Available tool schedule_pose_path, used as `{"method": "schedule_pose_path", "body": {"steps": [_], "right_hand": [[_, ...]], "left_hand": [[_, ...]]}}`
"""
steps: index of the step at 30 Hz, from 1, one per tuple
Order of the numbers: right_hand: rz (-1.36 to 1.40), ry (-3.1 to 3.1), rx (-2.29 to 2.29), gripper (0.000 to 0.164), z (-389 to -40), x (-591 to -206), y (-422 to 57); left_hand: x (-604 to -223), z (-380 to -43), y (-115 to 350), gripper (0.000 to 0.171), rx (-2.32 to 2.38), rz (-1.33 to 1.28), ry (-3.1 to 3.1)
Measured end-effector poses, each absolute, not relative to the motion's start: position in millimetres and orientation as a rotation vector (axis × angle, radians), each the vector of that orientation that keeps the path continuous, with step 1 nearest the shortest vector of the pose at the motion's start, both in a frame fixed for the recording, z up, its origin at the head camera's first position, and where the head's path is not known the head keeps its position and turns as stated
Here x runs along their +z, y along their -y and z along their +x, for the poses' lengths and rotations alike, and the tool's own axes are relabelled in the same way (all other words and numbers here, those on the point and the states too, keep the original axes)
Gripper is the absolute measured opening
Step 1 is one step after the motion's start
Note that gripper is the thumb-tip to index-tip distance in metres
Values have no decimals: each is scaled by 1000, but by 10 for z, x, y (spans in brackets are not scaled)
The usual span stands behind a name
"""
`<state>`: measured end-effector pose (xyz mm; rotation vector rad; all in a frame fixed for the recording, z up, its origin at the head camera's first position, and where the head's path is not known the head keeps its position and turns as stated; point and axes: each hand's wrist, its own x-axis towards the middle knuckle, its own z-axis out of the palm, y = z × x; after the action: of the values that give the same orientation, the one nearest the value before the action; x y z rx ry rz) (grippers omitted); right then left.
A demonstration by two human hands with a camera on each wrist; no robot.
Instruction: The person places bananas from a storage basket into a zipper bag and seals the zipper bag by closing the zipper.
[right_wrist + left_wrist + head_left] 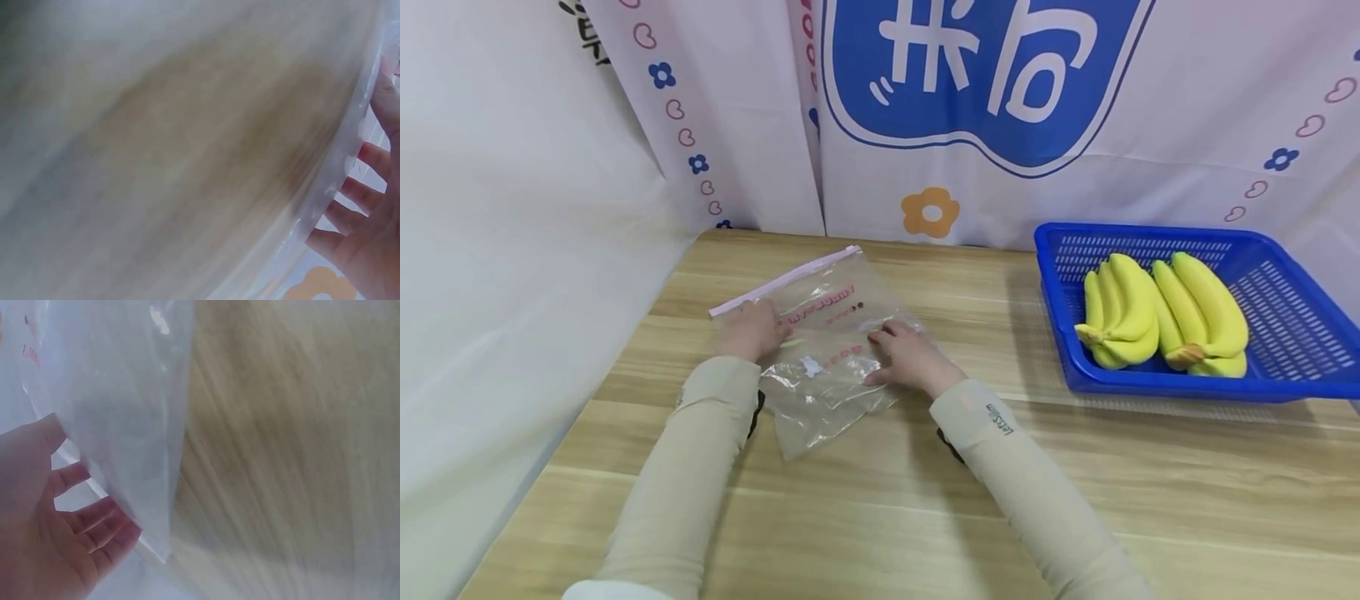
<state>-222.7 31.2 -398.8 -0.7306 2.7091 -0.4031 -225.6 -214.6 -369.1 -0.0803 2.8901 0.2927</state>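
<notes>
A clear zip bag [820,392] with a pale pink slider strip along its far edge and red print lies on the wooden table. My left hand [750,331] is on its left part, close below the strip. In the left wrist view, the thumb and fingers of my left hand [56,531] are spread, their tips against the plastic. My right hand [912,358] rests at the bag's right side, thumb apart from the fingers. The right wrist view shows the spread fingers of the right hand [369,219] meeting the bag [340,156].
To the right stands a blue plastic basket [1195,389] holding two bunches of yellow bananas [1123,308]. A white printed cloth [760,167] hangs behind the table [865,533], and plain white sheeting [527,250] runs along the left side.
</notes>
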Motion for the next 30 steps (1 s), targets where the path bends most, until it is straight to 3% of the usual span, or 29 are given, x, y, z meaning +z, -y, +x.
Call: {"method": "schedule_pose_path", "body": {"steps": [3, 16, 21, 30], "right_hand": [[-717, -2708, -406, 83, -2230, -3976, -311], [-701, -2660, -451, 80, -2245, -3910, -350], [-731, -2652, -398, 73, -2264, -3895, -399], [-736, -2640, -333, 76, -2277, -3917, -449]], "left_hand": [[-3658, -2242, 2097, 51, 248, -93, -2903], [-3491, -2134, 1861, 87, 343, -216, -2650], [-3526, -2148, 1863, 82, 339, -183, -2621], [-3664, -2211, 1875, 81, 379, -143, -2698]]}}
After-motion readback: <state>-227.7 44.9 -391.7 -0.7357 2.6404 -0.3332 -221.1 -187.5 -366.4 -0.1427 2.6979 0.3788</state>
